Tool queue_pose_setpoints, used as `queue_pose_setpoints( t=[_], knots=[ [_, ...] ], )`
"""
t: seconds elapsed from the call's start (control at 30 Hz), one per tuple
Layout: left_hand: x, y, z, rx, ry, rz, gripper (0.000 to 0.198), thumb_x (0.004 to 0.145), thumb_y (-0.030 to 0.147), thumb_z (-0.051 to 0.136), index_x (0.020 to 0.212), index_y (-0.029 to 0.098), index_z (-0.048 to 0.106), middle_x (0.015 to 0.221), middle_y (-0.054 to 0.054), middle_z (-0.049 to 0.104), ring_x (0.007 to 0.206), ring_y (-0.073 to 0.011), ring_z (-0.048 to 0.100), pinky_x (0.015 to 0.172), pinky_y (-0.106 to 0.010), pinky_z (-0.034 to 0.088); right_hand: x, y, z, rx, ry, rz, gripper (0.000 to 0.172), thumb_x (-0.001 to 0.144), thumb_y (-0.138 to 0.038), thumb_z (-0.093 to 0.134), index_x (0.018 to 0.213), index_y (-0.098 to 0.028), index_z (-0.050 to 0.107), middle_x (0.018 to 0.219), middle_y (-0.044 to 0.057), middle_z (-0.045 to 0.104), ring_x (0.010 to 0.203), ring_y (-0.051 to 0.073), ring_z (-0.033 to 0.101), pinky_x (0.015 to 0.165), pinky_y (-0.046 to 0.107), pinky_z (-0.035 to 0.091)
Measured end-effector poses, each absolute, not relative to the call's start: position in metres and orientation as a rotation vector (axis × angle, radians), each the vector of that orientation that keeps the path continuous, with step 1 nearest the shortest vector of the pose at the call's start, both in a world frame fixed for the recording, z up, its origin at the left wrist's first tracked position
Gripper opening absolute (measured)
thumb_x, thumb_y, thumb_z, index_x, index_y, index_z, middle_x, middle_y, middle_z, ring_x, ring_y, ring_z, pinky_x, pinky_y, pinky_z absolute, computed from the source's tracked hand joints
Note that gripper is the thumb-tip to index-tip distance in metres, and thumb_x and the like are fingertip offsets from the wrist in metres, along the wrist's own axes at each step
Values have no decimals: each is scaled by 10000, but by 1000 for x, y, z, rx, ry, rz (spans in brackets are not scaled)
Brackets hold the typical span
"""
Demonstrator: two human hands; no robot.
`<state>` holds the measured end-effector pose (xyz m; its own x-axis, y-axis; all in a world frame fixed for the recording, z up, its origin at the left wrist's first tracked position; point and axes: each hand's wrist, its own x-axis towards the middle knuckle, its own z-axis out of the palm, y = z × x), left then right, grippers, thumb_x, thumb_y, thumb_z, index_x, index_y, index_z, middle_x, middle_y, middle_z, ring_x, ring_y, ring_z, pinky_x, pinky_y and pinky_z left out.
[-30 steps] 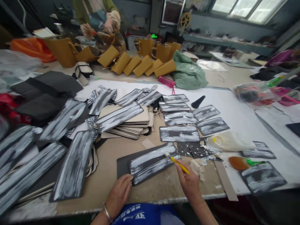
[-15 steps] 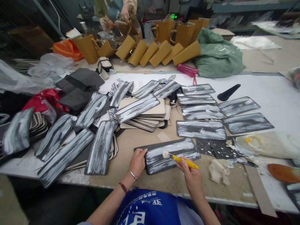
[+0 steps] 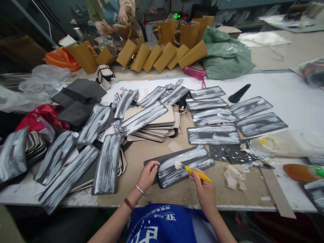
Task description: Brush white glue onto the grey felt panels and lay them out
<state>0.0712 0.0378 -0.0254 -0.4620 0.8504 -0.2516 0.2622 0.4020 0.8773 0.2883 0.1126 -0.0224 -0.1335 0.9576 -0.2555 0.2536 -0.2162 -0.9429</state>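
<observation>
A dark panel streaked with white lies at the table's front, on top of another dark piece. My right hand is closed on a yellow-handled brush, whose whitish bristles rest on the panel's streaked face. At the panel's left end, my left hand pinches its edge between thumb and fingers. More streaked panels lie around, such as one behind the panel and one to the left. A streaked panel also lies across a stack of cream pieces.
Across the table, a person's hands handle a brown bag. Mustard bags stand in rows near a green plastic sack. At right lie a crumpled cloth, a flat strip and a black tapered piece.
The camera view has shifted slightly. Both hands keep nearly the same places at the panel, and the brush tip stays on its surface.
</observation>
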Motion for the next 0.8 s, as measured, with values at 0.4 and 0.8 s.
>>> queue_pose_setpoints(
  t=[0.4, 0.8],
  knots=[
    [93, 18, -38, 662, 1783, 1041, 213, 664, 397, 464, 614, 190, 474, 534, 31, 503, 508, -135, 515, 493, -248, 422, 277, 97, -10, -1487, -1350, 1364, 385, 771, -498, 538, 924, -154, 623, 955, 98, 651, 779, 220, 648, 748, 371, 537],
    [91, 21, -37, 667, 1882, 994, 282, 582, 503, 460, 610, 222, 461, 446, 44, 519, 455, -192, 581, 506, -294, 449, 331, 159, -4, -1597, -1303, 956, 462, 735, -565, 531, 918, -150, 618, 897, 98, 666, 811, 240, 641, 817, 408, 478]
  ],
)
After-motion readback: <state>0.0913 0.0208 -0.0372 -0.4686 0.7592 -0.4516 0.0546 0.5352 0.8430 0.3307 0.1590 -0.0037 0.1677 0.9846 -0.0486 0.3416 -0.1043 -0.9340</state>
